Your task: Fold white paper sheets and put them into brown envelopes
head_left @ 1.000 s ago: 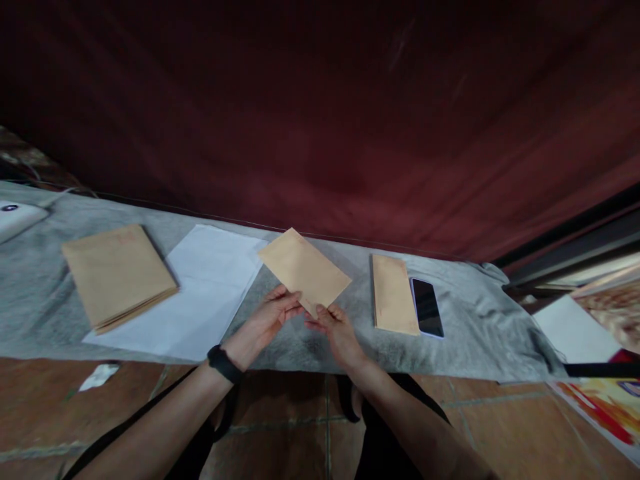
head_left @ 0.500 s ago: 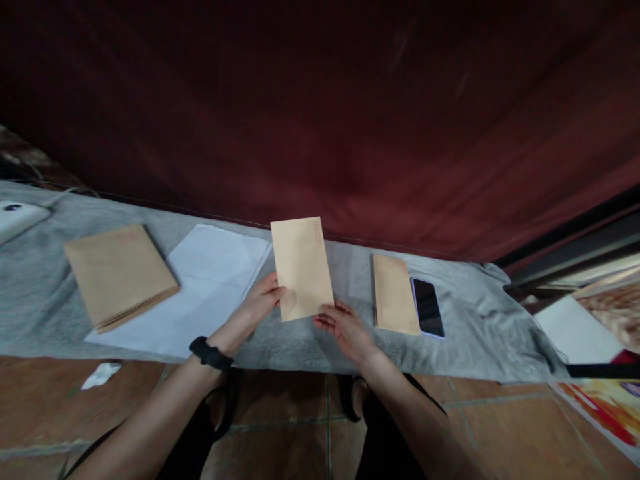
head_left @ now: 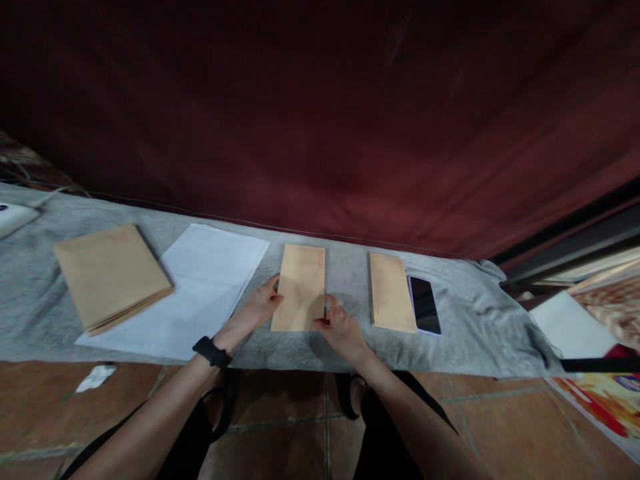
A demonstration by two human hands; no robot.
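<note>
A brown paper envelope (head_left: pixel 301 283) with small red print near its top right corner lies on, or just above, the grey cloth in front of me. My left hand (head_left: pixel 265 301) grips its left edge between thumb and fingers. At its lower right edge, my right hand (head_left: pixel 341 327) pinches the paper. To the right lies a small pile of similar envelopes (head_left: pixel 393 293). Further left, a thicker stack of brown envelopes (head_left: pixel 113 277) overlaps some white paper sheets (head_left: pixel 210 280).
A smartphone (head_left: pixel 425 305) lies beside the right-hand pile. Grey cloth (head_left: pixel 470 320) covers the narrow surface, with a dark red curtain (head_left: pixel 320 133) behind it. A white device (head_left: pixel 15 219) sits at the far left. Crumpled tissue (head_left: pixel 96 378) is on the tiled floor.
Both hands have brought the envelope down from a raised, tilted pose to near the cloth. The right hand's fingers have moved onto its right edge.
</note>
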